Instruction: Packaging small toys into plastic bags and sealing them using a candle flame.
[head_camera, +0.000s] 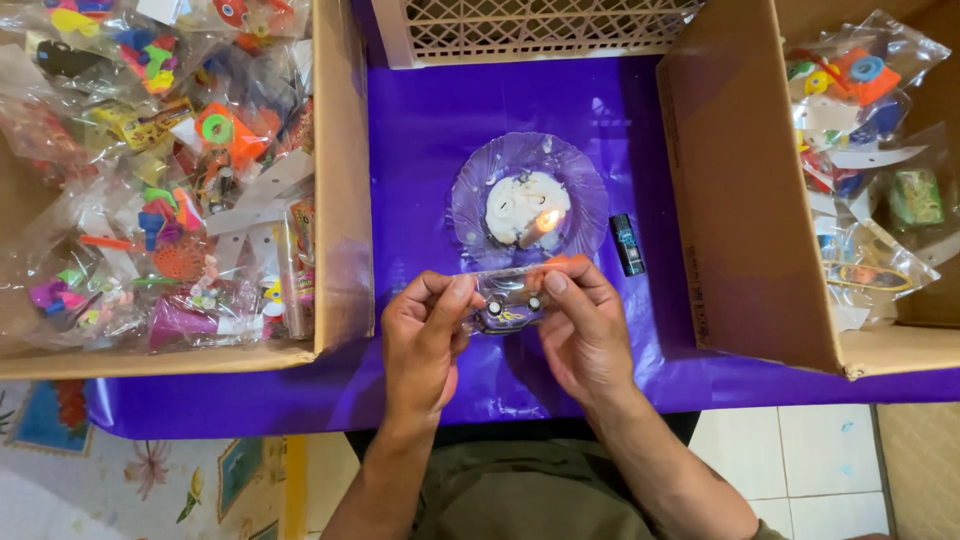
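Both my hands hold a small clear plastic bag with a toy car inside, just in front of a glass plate. My left hand pinches the bag's left end and my right hand pinches its right end. On the plate stands a short lit candle in a pool of white melted wax. The bag's upper edge sits close to the flame.
A cardboard box full of bagged plastic toys stands on the left, another cardboard box with bagged toys on the right. A small dark lighter lies right of the plate. Purple sheet covers the table; a lattice crate is behind.
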